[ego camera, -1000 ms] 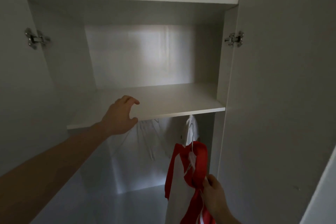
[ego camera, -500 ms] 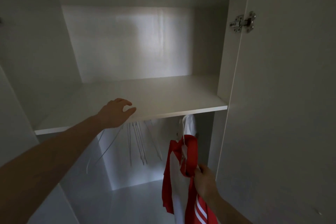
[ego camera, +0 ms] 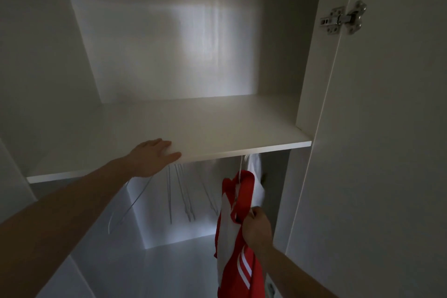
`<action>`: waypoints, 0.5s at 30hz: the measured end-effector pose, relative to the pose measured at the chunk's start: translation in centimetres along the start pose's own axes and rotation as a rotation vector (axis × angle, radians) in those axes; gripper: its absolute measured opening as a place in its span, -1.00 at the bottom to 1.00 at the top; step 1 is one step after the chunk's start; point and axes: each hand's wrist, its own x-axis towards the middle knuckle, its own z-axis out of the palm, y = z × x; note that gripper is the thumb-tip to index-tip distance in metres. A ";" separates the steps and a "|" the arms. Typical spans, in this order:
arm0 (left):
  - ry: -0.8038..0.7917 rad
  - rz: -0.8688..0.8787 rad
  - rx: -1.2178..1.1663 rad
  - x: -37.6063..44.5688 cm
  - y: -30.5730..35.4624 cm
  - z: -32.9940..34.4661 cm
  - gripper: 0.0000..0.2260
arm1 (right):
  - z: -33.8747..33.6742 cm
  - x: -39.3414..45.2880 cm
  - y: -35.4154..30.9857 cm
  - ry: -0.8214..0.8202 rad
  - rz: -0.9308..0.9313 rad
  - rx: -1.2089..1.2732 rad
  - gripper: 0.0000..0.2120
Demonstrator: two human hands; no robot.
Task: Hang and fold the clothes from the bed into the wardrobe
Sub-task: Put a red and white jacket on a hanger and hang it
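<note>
Jersey (ego camera: 238, 203), red and white, is hanging under the shelf (ego camera: 217, 128) at the right, beside a white garment (ego camera: 256, 172); the right hand (ego camera: 256, 227) is pinching it. The left hand (ego camera: 154, 157) is lying flat on the shelf edge. Spare hangers (ego camera: 183, 193) are dangling unused, so more hanging probably remains.

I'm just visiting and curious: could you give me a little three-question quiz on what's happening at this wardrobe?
1. True or false: the left hand rests on the shelf edge.
2. What does the right hand grip? A) red-and-white shirt B) a towel C) a shoe
3. What hangs bare beneath the shelf, left of the shirt?

Key: 1 true; 2 A; 3 empty wire hangers.
</note>
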 end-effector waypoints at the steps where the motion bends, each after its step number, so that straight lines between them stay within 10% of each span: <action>1: -0.023 0.002 0.005 0.0 0.3 0.0 -0.17 | 0.4 0.3 -0.4 -0.001 -0.018 -0.022 -0.81; 15: 0.024 -0.071 -0.109 -0.1 1.1 0.8 -0.23 | 3.0 7.4 -6.4 0.053 -0.072 0.029 -0.83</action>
